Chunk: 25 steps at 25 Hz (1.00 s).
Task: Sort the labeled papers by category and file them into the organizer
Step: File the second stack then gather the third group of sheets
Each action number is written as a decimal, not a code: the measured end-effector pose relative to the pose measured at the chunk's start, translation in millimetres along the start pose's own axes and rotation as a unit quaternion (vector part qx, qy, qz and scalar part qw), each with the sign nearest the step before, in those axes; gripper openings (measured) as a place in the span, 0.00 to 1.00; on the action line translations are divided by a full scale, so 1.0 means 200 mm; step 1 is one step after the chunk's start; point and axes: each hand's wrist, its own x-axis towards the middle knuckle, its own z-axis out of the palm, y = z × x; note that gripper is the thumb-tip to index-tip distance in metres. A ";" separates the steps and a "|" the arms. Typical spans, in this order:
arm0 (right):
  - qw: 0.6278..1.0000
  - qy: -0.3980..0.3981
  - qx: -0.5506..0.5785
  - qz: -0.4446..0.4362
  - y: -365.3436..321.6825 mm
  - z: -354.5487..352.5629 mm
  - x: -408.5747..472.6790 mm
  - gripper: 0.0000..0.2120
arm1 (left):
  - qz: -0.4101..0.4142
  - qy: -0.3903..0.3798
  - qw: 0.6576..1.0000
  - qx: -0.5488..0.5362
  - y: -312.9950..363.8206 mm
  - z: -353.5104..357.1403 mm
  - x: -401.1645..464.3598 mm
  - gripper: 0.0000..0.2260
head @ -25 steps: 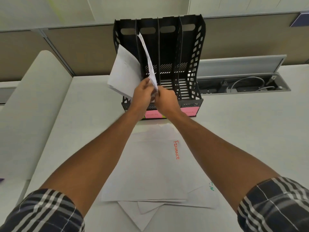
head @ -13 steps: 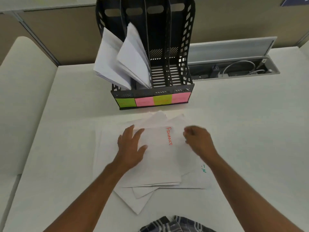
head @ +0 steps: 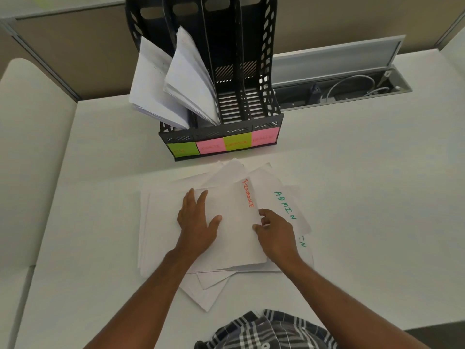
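Left hand (head: 197, 219) flat, fingers spread, pressing on the paper pile (head: 161, 222); right hand (head: 275, 229) curled, pinching the FINANCE sheet (head: 239, 222) edge.

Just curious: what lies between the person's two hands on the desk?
In the head view, the top white sheet lettered FINANCE in red spans the gap between left hand and right hand.

White table (head: 364, 197), matte, evenly lit. Tan cubicle partition (head: 75, 54) behind it with grey trim. Open cable tray (head: 352, 89) recessed at the table's back right, lid up, cables inside. Second white surface (head: 30, 147) adjoins left.
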 end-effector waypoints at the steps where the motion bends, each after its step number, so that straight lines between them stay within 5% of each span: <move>1: 1.000 0.015 0.001 -0.026 0.00 0.01 -0.01 0.18 | -0.006 0.001 1.000 -0.005 0.01 -0.01 0.00 0.33; 7: 0.977 0.033 -0.003 -0.213 0.00 0.12 -0.12 0.14 | 0.038 0.007 0.990 -0.135 0.05 -0.11 0.04 0.35; 10: 0.974 0.010 0.025 -0.225 0.01 0.13 -0.14 0.13 | 0.076 0.026 0.977 -0.195 0.08 -0.15 0.04 0.24; 13: 0.977 0.003 0.133 -0.165 -0.01 0.09 -0.12 0.13 | 0.067 0.062 0.980 -0.176 0.05 -0.13 0.07 0.13; 16: 0.979 0.088 0.181 -0.019 -0.04 0.03 -0.02 0.18 | 0.073 0.050 0.972 -0.216 -0.01 -0.13 0.07 0.14; 20: 0.993 -0.032 0.091 0.068 -0.10 0.03 0.11 0.21 | 0.076 0.050 0.961 -0.261 -0.03 -0.13 0.04 0.16; 23: 0.999 -0.019 0.046 -0.011 -0.14 0.08 0.09 0.06 | 0.079 0.040 0.961 -0.261 0.00 -0.15 0.04 0.13; 25: 0.983 0.056 0.017 -0.175 -0.14 0.11 0.03 0.05 | 0.124 0.043 0.967 -0.220 0.02 -0.17 0.03 0.10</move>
